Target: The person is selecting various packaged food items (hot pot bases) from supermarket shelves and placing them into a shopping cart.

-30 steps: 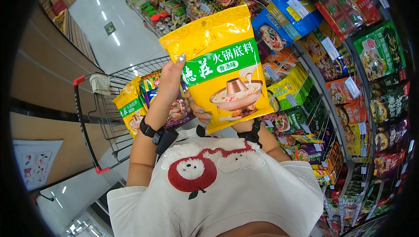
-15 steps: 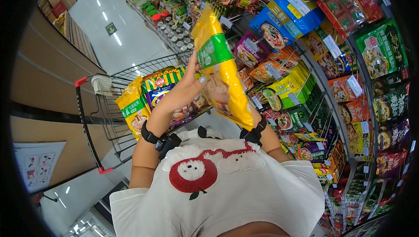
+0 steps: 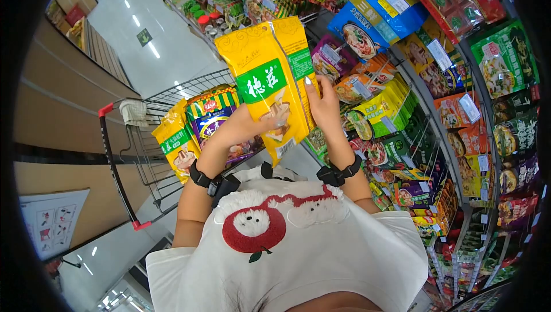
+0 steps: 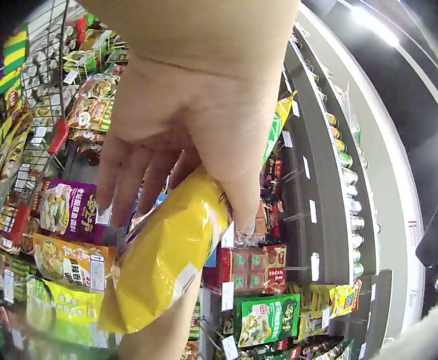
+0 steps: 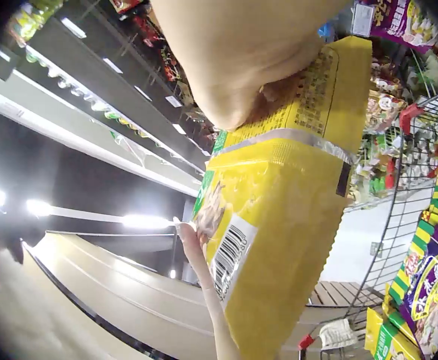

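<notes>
A yellow and green packet of hot pot soup base [image 3: 261,53] is held up in front of the person's chest, between both hands. The left hand [image 3: 247,125] grips its lower left side, thumb across the front near the printed pot. On the other edge, the right hand [image 3: 325,105] pinches the packet with the thumb on the side panel. The left wrist view shows the packet [image 4: 170,255] edge-on between thumb and fingers. A barcode [image 5: 231,251] and the back seam face the right wrist camera.
A wire shopping cart [image 3: 143,151] stands to the left, carrying a similar yellow packet [image 3: 178,145] and a purple packet [image 3: 212,111]. Shelves of hanging seasoning packets [image 3: 379,111] line the right, close to the right arm. An aisle floor [image 3: 129,16] runs ahead.
The packet has turned from its front face, through a narrow side view, to front and side panel together. The right hand now shows on its right edge; the left thumb sits lower.
</notes>
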{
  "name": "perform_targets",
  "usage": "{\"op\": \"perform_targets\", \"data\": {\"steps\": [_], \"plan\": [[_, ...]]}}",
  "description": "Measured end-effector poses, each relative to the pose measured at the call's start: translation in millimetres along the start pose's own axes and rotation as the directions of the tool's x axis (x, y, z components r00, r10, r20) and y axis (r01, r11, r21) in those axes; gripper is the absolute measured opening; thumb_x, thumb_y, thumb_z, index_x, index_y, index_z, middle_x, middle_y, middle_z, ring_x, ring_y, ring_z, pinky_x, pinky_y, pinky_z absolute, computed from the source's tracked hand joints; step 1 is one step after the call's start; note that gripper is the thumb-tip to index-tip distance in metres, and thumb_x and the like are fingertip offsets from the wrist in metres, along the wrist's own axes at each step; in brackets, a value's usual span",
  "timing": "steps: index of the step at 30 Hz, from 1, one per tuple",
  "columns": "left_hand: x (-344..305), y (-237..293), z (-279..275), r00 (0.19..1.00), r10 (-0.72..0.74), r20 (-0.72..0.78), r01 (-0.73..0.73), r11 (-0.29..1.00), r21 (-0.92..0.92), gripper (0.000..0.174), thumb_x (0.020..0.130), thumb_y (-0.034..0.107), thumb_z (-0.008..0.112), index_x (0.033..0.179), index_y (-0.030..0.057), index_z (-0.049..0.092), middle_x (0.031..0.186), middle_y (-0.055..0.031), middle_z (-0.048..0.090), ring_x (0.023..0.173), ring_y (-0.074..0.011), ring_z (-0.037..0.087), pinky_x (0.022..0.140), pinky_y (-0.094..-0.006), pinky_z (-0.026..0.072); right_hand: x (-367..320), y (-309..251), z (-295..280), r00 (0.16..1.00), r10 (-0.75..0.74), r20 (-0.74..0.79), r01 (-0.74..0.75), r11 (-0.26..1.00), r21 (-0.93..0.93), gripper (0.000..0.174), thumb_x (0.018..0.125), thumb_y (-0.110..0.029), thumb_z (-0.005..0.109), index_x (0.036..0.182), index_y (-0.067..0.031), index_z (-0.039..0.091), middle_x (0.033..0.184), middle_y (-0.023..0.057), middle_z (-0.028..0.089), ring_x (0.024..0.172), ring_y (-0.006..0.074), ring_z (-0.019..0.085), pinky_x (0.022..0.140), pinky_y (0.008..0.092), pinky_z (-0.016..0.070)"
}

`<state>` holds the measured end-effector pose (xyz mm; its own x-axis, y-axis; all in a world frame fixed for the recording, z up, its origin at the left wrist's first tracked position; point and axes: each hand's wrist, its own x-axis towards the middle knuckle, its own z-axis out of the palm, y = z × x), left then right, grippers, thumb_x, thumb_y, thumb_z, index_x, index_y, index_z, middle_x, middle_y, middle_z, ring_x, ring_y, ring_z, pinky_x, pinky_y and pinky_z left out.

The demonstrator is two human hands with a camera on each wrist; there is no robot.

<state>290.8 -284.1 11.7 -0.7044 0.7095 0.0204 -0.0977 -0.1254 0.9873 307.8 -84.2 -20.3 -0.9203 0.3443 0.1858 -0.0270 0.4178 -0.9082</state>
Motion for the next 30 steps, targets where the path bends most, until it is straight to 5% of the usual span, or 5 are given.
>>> {"op": "perform_targets", "data": {"steps": [15, 30], "plan": [[-3, 15, 6, 0.999, 0.036, 0.007, -0.036, 0.976, 0.216, 0.043, 0.073, 0.017, 0.067, 0.11, 0.0024, 0.051, 0.1, -0.0064, 0.058, 0.089, -0.013, 0.054, 0.08, -0.0282, 0.0445, 2, 7, 5, 0.968, 0.158, 0.194, -0.196, 0.961, 0.196, 0.026, 0.088, -0.025, 0.047, 0.095, -0.0003, 0.054, 0.074, 0.0069, 0.058, 0.066, 0.0123, 0.052, 0.061, 0.0275, 0.0413], [-10, 13, 4, 0.997, 0.076, 0.014, -0.077, 0.951, 0.301, 0.033, 0.076, 0.019, 0.063, 0.104, 0.0044, 0.054, 0.093, -0.0106, 0.06, 0.083, -0.022, 0.058, 0.075, -0.0307, 0.0452, 4, 39, 22, 0.936, 0.099, 0.339, -0.163, 0.972, 0.167, 0.027, 0.09, -0.026, 0.042, 0.086, -0.0018, 0.052, 0.071, 0.0064, 0.052, 0.069, 0.0125, 0.048, 0.064, 0.0279, 0.0399]]}}
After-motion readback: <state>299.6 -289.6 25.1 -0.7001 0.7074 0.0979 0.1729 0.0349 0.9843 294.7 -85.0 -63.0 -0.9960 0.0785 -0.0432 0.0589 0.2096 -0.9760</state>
